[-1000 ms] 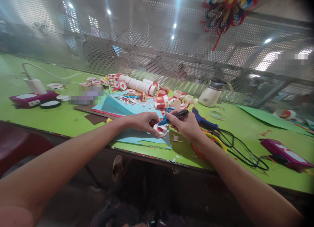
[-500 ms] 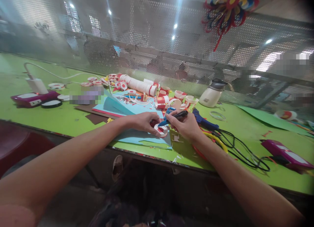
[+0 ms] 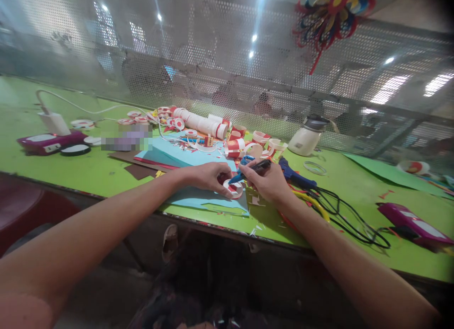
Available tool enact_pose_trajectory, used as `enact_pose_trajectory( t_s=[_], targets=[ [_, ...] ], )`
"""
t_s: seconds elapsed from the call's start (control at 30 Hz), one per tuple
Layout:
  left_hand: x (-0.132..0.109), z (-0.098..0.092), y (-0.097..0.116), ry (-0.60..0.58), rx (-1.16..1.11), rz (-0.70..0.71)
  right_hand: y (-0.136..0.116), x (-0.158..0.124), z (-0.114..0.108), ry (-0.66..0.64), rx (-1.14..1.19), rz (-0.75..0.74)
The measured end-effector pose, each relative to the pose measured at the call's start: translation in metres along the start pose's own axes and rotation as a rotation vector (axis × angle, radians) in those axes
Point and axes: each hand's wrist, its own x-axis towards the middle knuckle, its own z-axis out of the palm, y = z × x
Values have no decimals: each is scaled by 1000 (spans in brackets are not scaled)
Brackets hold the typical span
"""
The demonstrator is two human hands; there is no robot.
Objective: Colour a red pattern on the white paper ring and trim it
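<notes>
Crowding the far side of the green table [image 3: 88, 173] are cut red-and-white cups [image 3: 236, 146], a lying stack of cups [image 3: 198, 123] and a white jar [image 3: 305, 137], all well beyond my work. Just right of my right hand [image 3: 271, 182] lies a blue glue gun [image 3: 296, 177], with its black cable [image 3: 340, 210] looping off to the right toward a magenta device [image 3: 413, 225]. Far left sit another magenta device [image 3: 46, 142] and a white charger [image 3: 53, 123]. Nothing lies between my hands and the piece.

The paper ring [image 3: 233, 189], red and white, lies on the blue paper sheet [image 3: 198, 196] near the table's near edge, between my two hands. My left hand [image 3: 209, 175] comes in from the left, palm down, its fingers narrowed onto the ring's left rim and pinning it to the sheet. My right hand comes in from the right, fingers wrapped around a black pen [image 3: 253, 168] held slanted, its blue tip down at the ring's upper edge.

Against half a second ago, both hands stay where they were and the pen tip keeps its place at the ring; only my view has drifted very slightly.
</notes>
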Motion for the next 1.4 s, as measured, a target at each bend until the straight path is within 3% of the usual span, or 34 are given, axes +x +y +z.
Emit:
enact_pose_trajectory(
  t_s=[0.4,0.63,0.9,1.4],
  targets=[
    [2,1,-1,23,35,-22,10,6,5,73,-1,-127],
    [1,1,-2,24,13,-4,9,2,5,96,98,-93],
    [1,0,-3,3,18,-28,-1,2,-1,280,181,-93],
    [0,1,-3,5,15,-33,6,0,0,139,-64,-132]
  ],
)
